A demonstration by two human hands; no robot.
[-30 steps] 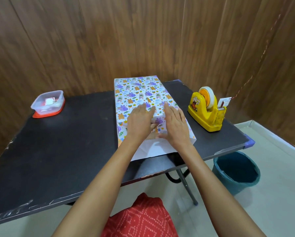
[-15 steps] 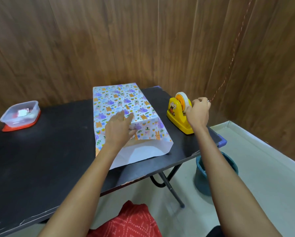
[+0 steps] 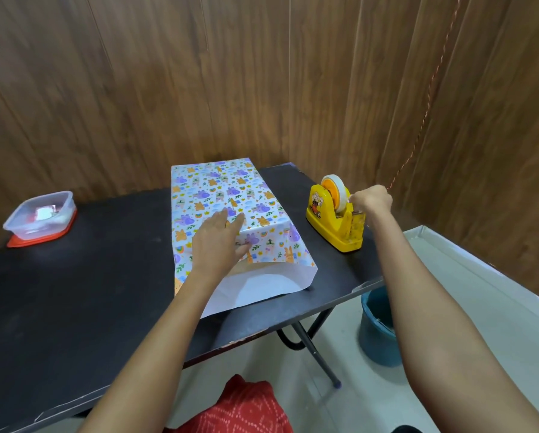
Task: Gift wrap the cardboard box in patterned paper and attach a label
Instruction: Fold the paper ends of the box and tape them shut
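Patterned paper [image 3: 230, 195] with purple and orange animals is folded over the cardboard box in the middle of the black table [image 3: 74, 292]. Its white underside sticks out as an open end toward me. My left hand [image 3: 219, 242] lies flat on the paper's overlapping seam, fingers spread, pressing it down. My right hand [image 3: 371, 201] is closed at the cutter end of the yellow tape dispenser [image 3: 333, 223], pinching the tape end. The box itself is hidden under the paper.
A clear plastic container [image 3: 40, 217] on a red lid stands at the table's far left. A blue bucket [image 3: 379, 326] sits on the floor below the table's right corner. Wood-panel walls close in behind and to the right.
My right hand left the paper seam and went right to the tape dispenser, where it now grips the tape end. My left hand has stayed pressed on the paper.
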